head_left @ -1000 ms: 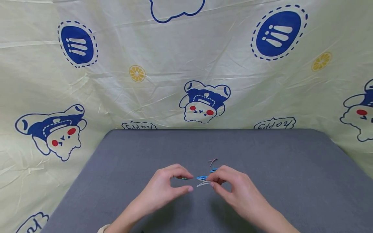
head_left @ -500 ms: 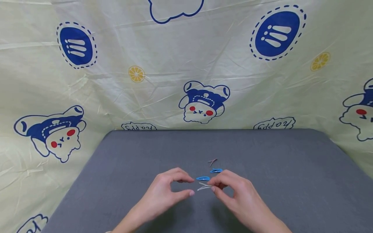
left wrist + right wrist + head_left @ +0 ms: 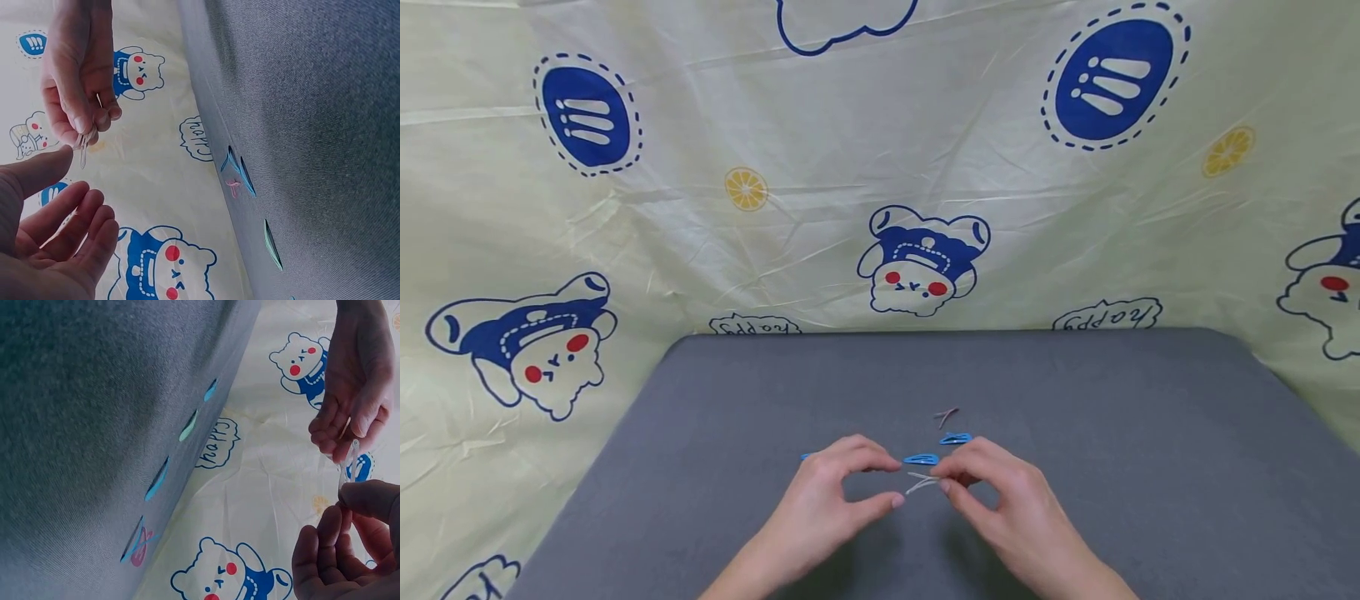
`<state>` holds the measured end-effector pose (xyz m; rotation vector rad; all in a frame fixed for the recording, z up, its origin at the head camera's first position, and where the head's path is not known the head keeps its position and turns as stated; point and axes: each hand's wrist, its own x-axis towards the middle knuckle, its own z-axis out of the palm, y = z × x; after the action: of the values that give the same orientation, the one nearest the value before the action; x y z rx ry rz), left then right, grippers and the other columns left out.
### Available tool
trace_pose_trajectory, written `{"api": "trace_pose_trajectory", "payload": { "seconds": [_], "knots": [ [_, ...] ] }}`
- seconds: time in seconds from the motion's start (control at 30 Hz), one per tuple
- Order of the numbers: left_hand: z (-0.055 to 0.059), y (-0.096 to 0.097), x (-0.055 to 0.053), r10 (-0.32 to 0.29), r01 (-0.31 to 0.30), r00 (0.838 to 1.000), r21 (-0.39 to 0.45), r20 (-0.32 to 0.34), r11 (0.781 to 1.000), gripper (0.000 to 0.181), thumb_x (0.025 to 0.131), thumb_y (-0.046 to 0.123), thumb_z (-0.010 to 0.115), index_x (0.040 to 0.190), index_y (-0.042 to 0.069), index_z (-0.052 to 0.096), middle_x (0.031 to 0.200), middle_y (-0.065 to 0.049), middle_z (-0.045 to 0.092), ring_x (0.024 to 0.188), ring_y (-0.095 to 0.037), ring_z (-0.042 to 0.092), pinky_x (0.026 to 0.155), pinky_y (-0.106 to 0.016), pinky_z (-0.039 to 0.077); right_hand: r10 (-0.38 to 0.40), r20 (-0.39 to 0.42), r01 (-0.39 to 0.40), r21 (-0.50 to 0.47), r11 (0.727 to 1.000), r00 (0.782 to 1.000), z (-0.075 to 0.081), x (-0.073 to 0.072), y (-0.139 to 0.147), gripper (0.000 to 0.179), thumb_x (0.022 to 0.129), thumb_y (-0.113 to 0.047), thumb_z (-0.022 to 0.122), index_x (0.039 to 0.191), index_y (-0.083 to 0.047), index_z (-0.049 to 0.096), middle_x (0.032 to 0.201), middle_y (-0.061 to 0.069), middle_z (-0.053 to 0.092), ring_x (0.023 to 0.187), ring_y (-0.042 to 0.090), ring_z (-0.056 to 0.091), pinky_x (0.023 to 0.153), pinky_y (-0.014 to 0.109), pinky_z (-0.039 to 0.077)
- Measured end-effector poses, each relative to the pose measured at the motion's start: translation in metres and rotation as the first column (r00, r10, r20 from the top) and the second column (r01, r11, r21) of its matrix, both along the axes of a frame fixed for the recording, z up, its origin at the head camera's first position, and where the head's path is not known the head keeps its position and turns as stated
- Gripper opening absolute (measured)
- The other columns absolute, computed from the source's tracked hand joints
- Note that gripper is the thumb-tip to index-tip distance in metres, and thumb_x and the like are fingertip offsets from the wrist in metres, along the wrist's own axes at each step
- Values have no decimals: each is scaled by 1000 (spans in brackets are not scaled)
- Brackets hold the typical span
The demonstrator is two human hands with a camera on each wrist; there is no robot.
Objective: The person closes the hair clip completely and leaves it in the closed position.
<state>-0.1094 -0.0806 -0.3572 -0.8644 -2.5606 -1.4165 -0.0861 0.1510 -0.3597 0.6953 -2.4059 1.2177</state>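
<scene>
Between the thumb and fingertips of my right hand (image 3: 1011,496) I pinch a whitish snap hair clip (image 3: 922,481), its two arms spread in a V pointing left. The right wrist view shows the same clip (image 3: 349,475) held up above the table. My left hand (image 3: 831,496) faces it, thumb and fingers apart with a gap between them. The left thumb tip comes right up to the clip's free end. Behind the hands lie two blue hair clips, one nearer (image 3: 921,459) and one farther (image 3: 956,438), the latter partly covered by my right hand.
A pink hair clip (image 3: 946,417) lies spread open farthest back on the grey table (image 3: 1112,417). A green clip (image 3: 272,246) lies left of the blue ones, hidden behind my left hand in the head view. Another blue clip (image 3: 806,456) peeks out at far left. Patterned cloth (image 3: 820,267) hangs behind.
My right hand has come slightly nearer with the whitish clip, uncovering more of the blue ones. My left hand has edged right toward the clip; the green clip has passed out of sight behind it.
</scene>
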Motion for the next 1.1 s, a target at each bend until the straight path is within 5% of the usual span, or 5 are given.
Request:
{"api": "trace_pose_trajectory", "payload": {
  "seconds": [0.4,0.63,1.1],
  "knots": [
    [-3,1,2,-33,35,996,21,-81,999,26,81,21,83,106,23,73,105,19,62,100,-6,60,86,-31,51,50,-178,-61,-54,997,983,-11,0,-8,33,83,3,75,101,-25,69,98,-11,61,81,5,58,70,16,47],
    [-6,1,1,-73,82,984,49,-163,995,18,84,19,80,101,19,73,102,14,64,97,-7,61,85,-29,51,63,-139,-70,-44,997,988,-9,3,-9,20,92,-8,70,102,-26,69,98,-10,63,83,2,58,73,16,47],
    [-8,4,0,-44,74,965,105,-257,992,17,84,8,79,98,16,75,100,10,66,93,-9,63,79,-28,53,91,-206,-110,-83,990,974,-12,4,-13,35,83,5,74,105,-22,68,98,-6,63,82,6,61,74,17,50]
  ]
}}
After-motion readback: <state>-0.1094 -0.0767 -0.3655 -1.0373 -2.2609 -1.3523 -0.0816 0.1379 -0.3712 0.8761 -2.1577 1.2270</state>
